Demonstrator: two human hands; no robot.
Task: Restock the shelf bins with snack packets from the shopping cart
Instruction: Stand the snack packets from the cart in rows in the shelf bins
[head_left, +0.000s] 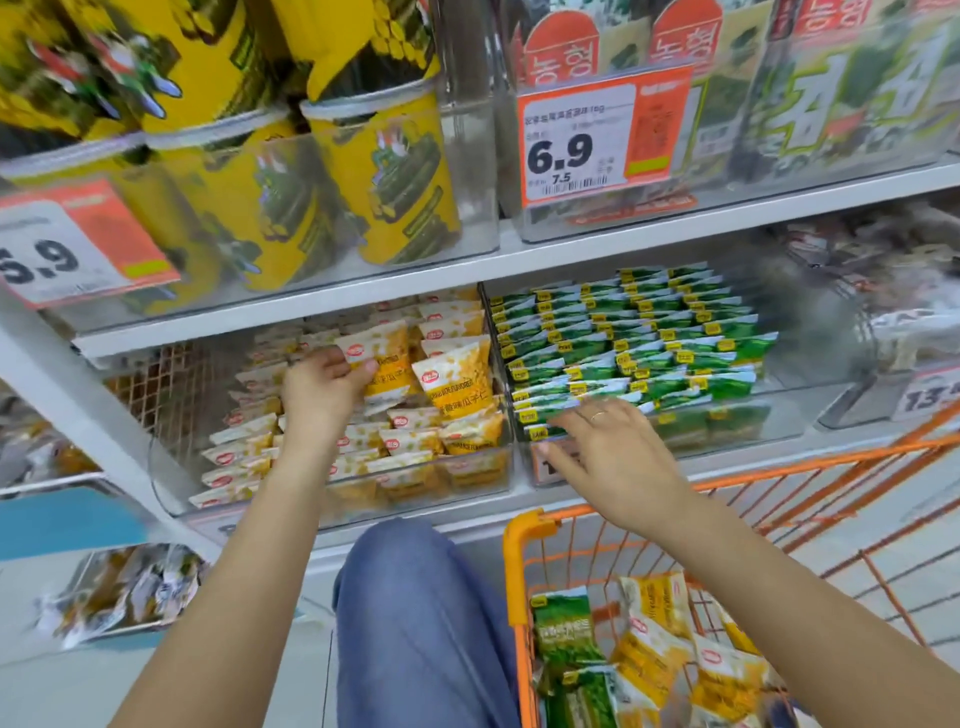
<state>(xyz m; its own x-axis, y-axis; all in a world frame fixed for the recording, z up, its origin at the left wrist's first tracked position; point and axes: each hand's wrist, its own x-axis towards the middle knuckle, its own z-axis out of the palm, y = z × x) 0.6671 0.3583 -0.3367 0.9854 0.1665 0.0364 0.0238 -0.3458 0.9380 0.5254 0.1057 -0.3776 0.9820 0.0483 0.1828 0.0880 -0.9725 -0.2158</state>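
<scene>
Two clear bins (332, 499); left hand (322, 387) pinches one yellow packet (384, 374).

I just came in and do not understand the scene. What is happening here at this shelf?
A person is restocking snack bins from an orange shopping cart. The left hand grips a yellow packet in the clear bin of yellow packets. The right hand reaches, fingers spread, to the front of the neighbouring bin of green packets, which is nearly full. More yellow and green packets lie in the cart.
</scene>
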